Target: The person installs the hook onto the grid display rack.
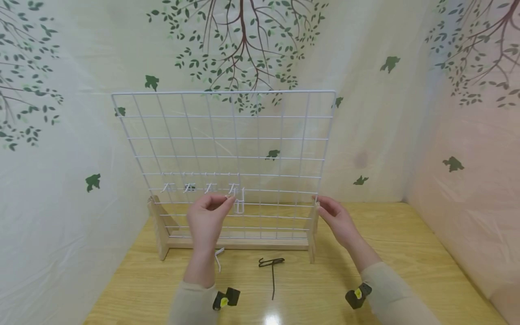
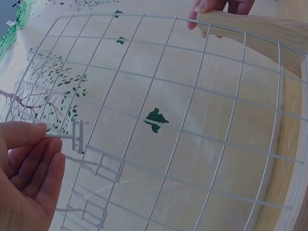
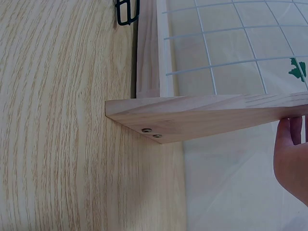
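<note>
My left hand (image 1: 205,221) pinches the stem of a white wire hook (image 2: 78,136) between thumb and fingertips. The hook's rectangular back stands in front of the white wire grid (image 1: 223,92); whether it touches the wires I cannot tell. Several white hooks (image 2: 109,167) hang in a row on the grid, left of the held one in the head view. My right hand (image 1: 337,223) holds the upper end of the wooden stand's right side piece (image 3: 207,113), beside the grid's edge. Part of that hand is cut off in the right wrist view.
On the wooden table (image 1: 406,271), a black wire hook (image 1: 273,275) lies in front of the stand. Another white hook (image 1: 218,261) lies by my left forearm, partly hidden. The stand's crossbar (image 1: 239,243) runs along the grid's bottom. A leaf-patterned sheet (image 1: 373,135) hangs behind.
</note>
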Demonstrator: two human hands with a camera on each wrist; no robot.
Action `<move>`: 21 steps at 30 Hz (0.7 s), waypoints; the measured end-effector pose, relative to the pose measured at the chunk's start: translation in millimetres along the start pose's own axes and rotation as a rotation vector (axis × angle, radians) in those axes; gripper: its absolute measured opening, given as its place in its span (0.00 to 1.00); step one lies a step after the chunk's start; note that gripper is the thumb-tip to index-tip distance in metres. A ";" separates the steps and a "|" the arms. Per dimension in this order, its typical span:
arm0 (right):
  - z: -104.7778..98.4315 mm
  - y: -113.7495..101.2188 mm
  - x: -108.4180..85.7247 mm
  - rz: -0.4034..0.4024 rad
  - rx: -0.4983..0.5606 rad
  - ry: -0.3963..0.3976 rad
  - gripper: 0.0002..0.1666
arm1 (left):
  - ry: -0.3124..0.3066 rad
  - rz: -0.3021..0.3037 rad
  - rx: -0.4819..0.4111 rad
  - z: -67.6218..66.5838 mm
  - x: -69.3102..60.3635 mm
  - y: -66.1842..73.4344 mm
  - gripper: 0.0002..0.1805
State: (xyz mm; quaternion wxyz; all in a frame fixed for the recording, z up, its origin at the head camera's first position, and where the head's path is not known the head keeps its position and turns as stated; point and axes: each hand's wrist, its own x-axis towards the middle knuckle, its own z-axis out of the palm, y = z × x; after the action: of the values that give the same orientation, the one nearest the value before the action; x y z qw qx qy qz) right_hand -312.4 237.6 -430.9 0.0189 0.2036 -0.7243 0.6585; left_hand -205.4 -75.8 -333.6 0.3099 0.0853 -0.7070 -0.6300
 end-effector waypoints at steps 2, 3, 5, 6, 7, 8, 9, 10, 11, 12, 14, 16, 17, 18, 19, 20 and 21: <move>-0.5 0.8 2.0 0.002 -0.006 -0.005 0.26 | 0.011 0.018 -0.003 5.3 0.2 0.7 0.10; -1.0 1.5 3.1 0.005 -0.007 -0.007 0.26 | 0.019 0.028 -0.007 8.2 0.2 1.4 0.10; -1.8 2.6 5.2 0.009 -0.014 -0.011 0.26 | 0.038 0.047 -0.011 13.8 0.0 3.6 0.10; -2.1 3.0 6.3 0.011 -0.015 -0.010 0.26 | 0.048 0.059 -0.011 17.0 0.4 4.4 0.10; -2.1 3.0 6.1 0.014 -0.013 -0.010 0.26 | 0.058 0.076 -0.012 19.6 0.4 5.7 0.10; -2.2 3.1 6.0 0.020 -0.014 -0.009 0.26 | 0.064 0.090 -0.021 22.1 0.4 6.9 0.09; -2.3 3.2 6.0 0.025 -0.015 -0.009 0.26 | 0.069 0.106 -0.027 24.6 1.0 7.5 0.09; -2.3 3.3 5.9 0.027 -0.016 -0.009 0.26 | 0.073 0.120 -0.031 27.1 1.6 8.2 0.09; -2.3 3.4 5.7 0.028 -0.017 -0.009 0.26 | 0.076 0.133 -0.032 29.5 2.1 8.9 0.09; -2.3 3.6 5.7 0.029 -0.017 -0.009 0.26 | 0.079 0.146 -0.033 31.6 2.7 9.6 0.09; -2.3 3.6 5.5 0.031 -0.019 -0.012 0.26 | 0.085 0.161 -0.035 35.0 3.9 11.3 0.09; -2.4 3.5 5.1 0.028 -0.022 -0.014 0.26 | 0.095 0.169 -0.025 37.8 5.3 12.8 0.09; -2.4 3.4 4.9 0.026 -0.020 -0.014 0.26 | 0.100 0.170 -0.017 38.9 6.3 13.5 0.08; -2.5 3.5 4.8 0.025 -0.018 -0.013 0.26 | 0.105 0.175 -0.007 39.9 7.4 14.1 0.08; -2.6 3.4 4.5 0.024 -0.015 -0.013 0.26 | 0.109 0.174 0.002 40.9 8.7 14.6 0.08; -2.8 3.2 4.0 0.021 -0.012 -0.012 0.25 | 0.112 0.171 0.012 41.8 9.9 15.2 0.08; -3.0 3.0 3.6 0.018 -0.006 -0.012 0.25 | 0.115 0.168 0.021 42.5 11.1 15.9 0.08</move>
State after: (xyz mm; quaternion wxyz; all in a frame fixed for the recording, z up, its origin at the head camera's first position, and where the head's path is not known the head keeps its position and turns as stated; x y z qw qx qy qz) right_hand -317.4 239.6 -432.3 0.0092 0.2008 -0.7283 0.6551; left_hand -233.1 -42.8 -315.6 0.4008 0.0648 -0.6994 -0.5882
